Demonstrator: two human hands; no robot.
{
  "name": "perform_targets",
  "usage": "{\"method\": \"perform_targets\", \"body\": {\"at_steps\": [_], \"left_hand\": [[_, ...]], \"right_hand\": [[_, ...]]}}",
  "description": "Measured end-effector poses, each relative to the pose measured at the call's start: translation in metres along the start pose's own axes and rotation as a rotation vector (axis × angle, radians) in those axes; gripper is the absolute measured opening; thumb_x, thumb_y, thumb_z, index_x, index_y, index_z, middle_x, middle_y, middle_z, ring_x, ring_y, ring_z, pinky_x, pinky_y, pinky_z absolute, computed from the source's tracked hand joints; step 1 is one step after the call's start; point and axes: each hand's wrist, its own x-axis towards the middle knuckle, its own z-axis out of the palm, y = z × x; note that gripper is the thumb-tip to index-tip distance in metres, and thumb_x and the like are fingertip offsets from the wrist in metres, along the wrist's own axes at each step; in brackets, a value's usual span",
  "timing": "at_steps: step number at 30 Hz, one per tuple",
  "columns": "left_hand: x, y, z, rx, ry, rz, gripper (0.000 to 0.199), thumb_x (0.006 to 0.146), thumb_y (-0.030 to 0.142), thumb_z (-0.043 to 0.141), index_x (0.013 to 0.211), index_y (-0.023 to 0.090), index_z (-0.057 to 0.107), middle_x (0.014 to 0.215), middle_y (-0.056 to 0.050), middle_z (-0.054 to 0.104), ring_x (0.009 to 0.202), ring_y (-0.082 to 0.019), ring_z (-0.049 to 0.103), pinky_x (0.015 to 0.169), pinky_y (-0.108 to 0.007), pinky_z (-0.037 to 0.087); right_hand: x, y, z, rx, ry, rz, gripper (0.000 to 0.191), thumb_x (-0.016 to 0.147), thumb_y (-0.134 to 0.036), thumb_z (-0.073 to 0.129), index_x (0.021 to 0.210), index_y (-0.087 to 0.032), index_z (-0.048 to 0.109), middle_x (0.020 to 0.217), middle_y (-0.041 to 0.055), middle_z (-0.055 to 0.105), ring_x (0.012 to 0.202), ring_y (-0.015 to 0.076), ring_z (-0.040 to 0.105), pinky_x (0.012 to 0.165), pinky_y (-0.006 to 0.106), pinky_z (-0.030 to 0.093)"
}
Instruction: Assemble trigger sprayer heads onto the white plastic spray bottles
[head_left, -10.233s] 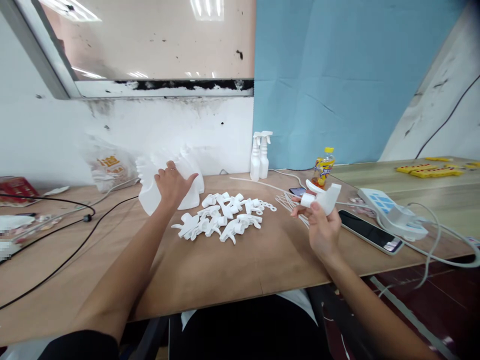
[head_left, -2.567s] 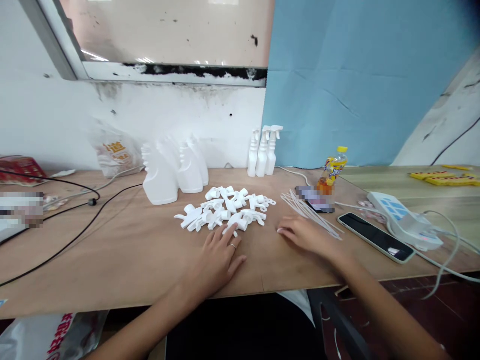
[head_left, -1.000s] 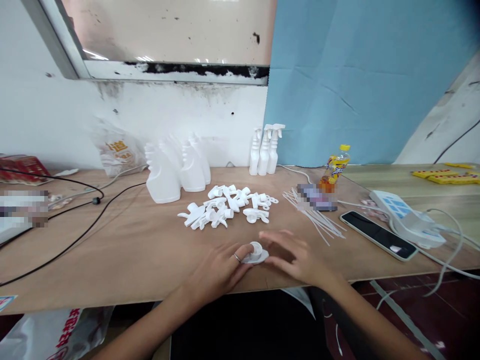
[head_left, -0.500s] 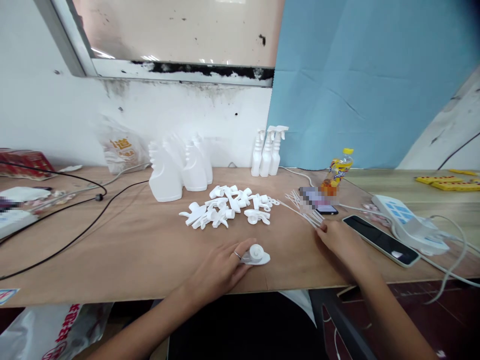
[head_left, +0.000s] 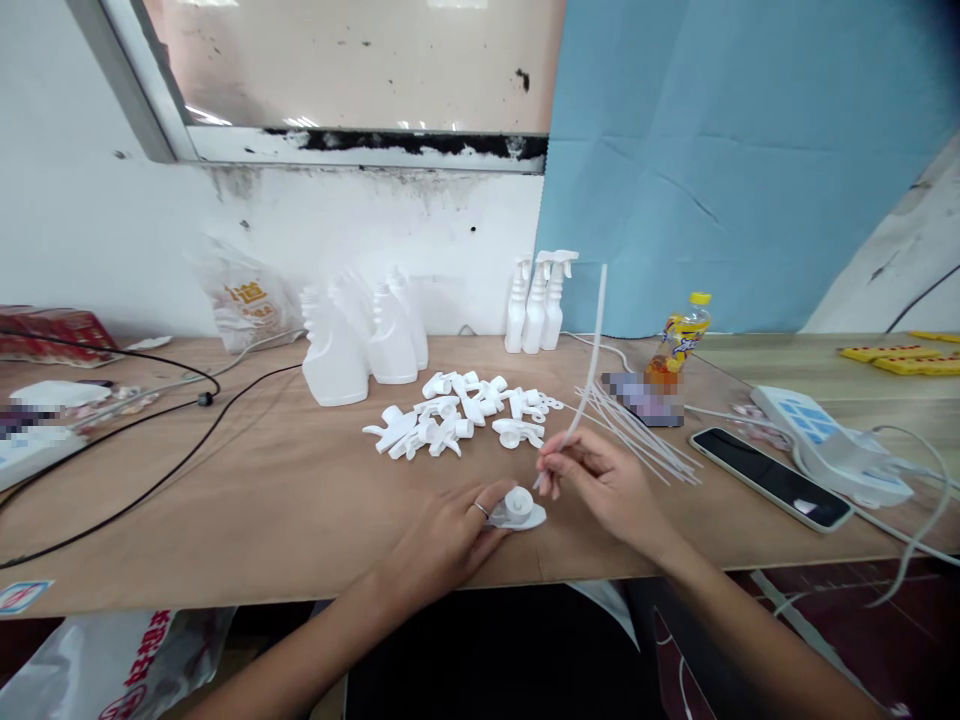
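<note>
Near the table's front edge my left hand [head_left: 457,530] is closed around a white trigger spray head [head_left: 519,505], whose round collar faces up. Between the fingertips of my right hand [head_left: 600,485] is a thin white plastic tube [head_left: 596,340], standing tilted with its long end upward. Its lower end is just right of the collar, apart from it. More loose tubes [head_left: 645,435] lie fanned out beyond my right hand. A pile of white spray heads [head_left: 450,410] lies in the middle of the table, with several small white rings [head_left: 551,402] at its right side.
White bottles without heads [head_left: 334,360] stand at the back left; three bottles with spray heads [head_left: 535,310] stand by the wall. To the right are a drink bottle [head_left: 679,345], a phone [head_left: 771,478] and a power strip [head_left: 825,440]. Black cables [head_left: 202,440] cross the left side.
My right hand has moved left from the loose tubes to beside the spray head, lifting one tube with it. My left hand still holds the spray head in the same place.
</note>
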Motion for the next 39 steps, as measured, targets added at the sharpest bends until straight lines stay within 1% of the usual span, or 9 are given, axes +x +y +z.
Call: {"method": "perform_targets", "body": {"at_steps": [5, 13, 18, 25, 29, 33, 36, 37, 39], "left_hand": [[0.001, -0.002, 0.0, -0.009, 0.001, 0.013, 0.046, 0.098, 0.03, 0.055, 0.142, 0.025, 0.04, 0.126, -0.009, 0.065, 0.11, -0.023, 0.065, 0.09, -0.038, 0.055], [0.001, 0.0, -0.001, 0.007, -0.015, -0.007, 0.049, 0.097, 0.03, 0.056, 0.143, 0.026, 0.037, 0.127, -0.007, 0.066, 0.11, -0.023, 0.066, 0.09, -0.037, 0.055], [0.001, 0.001, -0.003, 0.016, -0.022, -0.012, 0.041, 0.097, 0.03, 0.056, 0.137, 0.024, 0.044, 0.122, -0.008, 0.067, 0.108, -0.023, 0.067, 0.089, -0.037, 0.056], [0.0, -0.004, 0.0, -0.008, -0.024, -0.014, 0.043, 0.098, 0.029, 0.055, 0.139, 0.026, 0.044, 0.124, -0.007, 0.066, 0.107, -0.022, 0.067, 0.09, -0.036, 0.055], [-0.001, -0.006, 0.004, -0.035, -0.046, -0.027, 0.042, 0.097, 0.026, 0.055, 0.138, 0.026, 0.046, 0.122, -0.007, 0.067, 0.108, -0.023, 0.066, 0.091, -0.037, 0.055], [-0.001, -0.005, 0.003, -0.063, -0.02, -0.059, 0.044, 0.098, 0.029, 0.055, 0.14, 0.027, 0.045, 0.128, -0.008, 0.064, 0.113, -0.024, 0.064, 0.094, -0.038, 0.053], [-0.001, -0.003, -0.003, -0.099, 0.024, -0.118, 0.045, 0.098, 0.031, 0.054, 0.141, 0.026, 0.044, 0.128, -0.008, 0.064, 0.109, -0.023, 0.065, 0.092, -0.038, 0.054], [-0.001, -0.002, -0.006, -0.121, 0.049, -0.156, 0.044, 0.098, 0.032, 0.054, 0.14, 0.025, 0.046, 0.122, -0.008, 0.067, 0.101, -0.022, 0.067, 0.088, -0.036, 0.055], [0.0, 0.001, -0.012, -0.186, 0.092, -0.246, 0.044, 0.096, 0.036, 0.055, 0.138, 0.023, 0.049, 0.103, -0.005, 0.072, 0.08, -0.017, 0.068, 0.074, -0.031, 0.055]], "right_hand": [[0.0, 0.012, 0.019, -0.168, -0.107, -0.029, 0.012, 0.097, -0.031, 0.056, 0.095, -0.021, 0.062, 0.081, 0.001, 0.065, 0.073, 0.0128, 0.063, 0.063, 0.022, 0.051], [-0.002, 0.009, 0.015, -0.34, -0.146, -0.143, 0.01, 0.098, -0.026, 0.053, 0.094, -0.022, 0.061, 0.084, 0.0005, 0.065, 0.076, 0.0138, 0.061, 0.071, 0.025, 0.049], [-0.001, 0.011, 0.013, -0.408, -0.195, -0.234, 0.016, 0.098, -0.027, 0.054, 0.085, -0.021, 0.06, 0.085, 0.0028, 0.061, 0.08, 0.0161, 0.057, 0.076, 0.029, 0.047], [-0.002, 0.023, 0.015, -0.365, -0.227, -0.065, 0.022, 0.097, -0.027, 0.054, 0.076, -0.02, 0.053, 0.073, -0.001, 0.055, 0.068, 0.0138, 0.051, 0.064, 0.025, 0.042], [-0.002, 0.029, 0.018, -0.4, -0.271, -0.099, 0.024, 0.097, -0.027, 0.052, 0.074, -0.019, 0.05, 0.073, -0.0016, 0.052, 0.069, 0.0131, 0.049, 0.065, 0.025, 0.04], [-0.001, 0.035, 0.017, -0.349, -0.236, -0.068, 0.026, 0.099, -0.031, 0.051, 0.076, -0.019, 0.053, 0.071, -0.0017, 0.053, 0.068, 0.0129, 0.05, 0.062, 0.024, 0.04], [-0.002, 0.031, 0.013, -0.312, -0.189, -0.132, 0.015, 0.098, -0.033, 0.054, 0.096, -0.02, 0.06, 0.088, 0.0022, 0.06, 0.079, 0.0147, 0.057, 0.072, 0.027, 0.048], [-0.003, 0.028, 0.012, -0.321, -0.185, -0.178, 0.02, 0.096, -0.033, 0.058, 0.111, -0.021, 0.059, 0.101, 0.0049, 0.062, 0.086, 0.016, 0.059, 0.08, 0.029, 0.05], [-0.005, 0.022, 0.009, -0.394, -0.222, -0.282, 0.056, 0.088, -0.034, 0.069, 0.138, -0.024, 0.045, 0.13, 0.0116, 0.053, 0.107, 0.0203, 0.059, 0.096, 0.037, 0.05]]}}
